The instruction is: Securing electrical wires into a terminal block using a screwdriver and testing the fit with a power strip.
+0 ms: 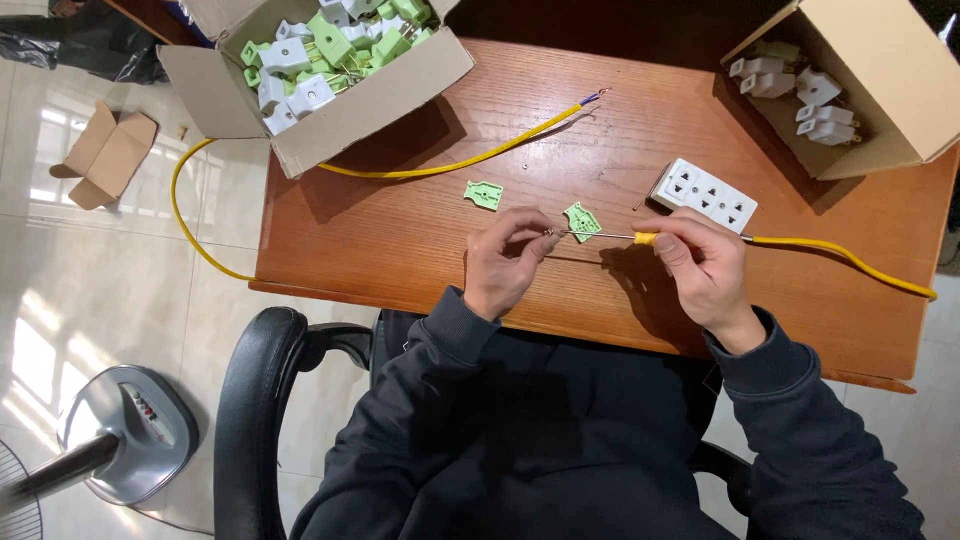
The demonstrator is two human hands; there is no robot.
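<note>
My right hand (703, 262) grips a yellow cable (845, 256) near its stripped end, from which thin bare wires stick out to the left. My left hand (507, 259) pinches the tips of those wires (590, 236) between thumb and fingers. A small green plug cover (582, 221) lies on the wooden desk (400, 240) just above the wires. A second green cover (483, 195) lies farther left. A white socket block (704, 195) sits just beyond my right hand.
An open cardboard box (330, 75) of green and white plug parts stands at the far left corner; another box (870, 80) with white plugs is at the far right. A second yellow cable (450, 163) crosses the desk. A fan base (125, 435) stands on the floor.
</note>
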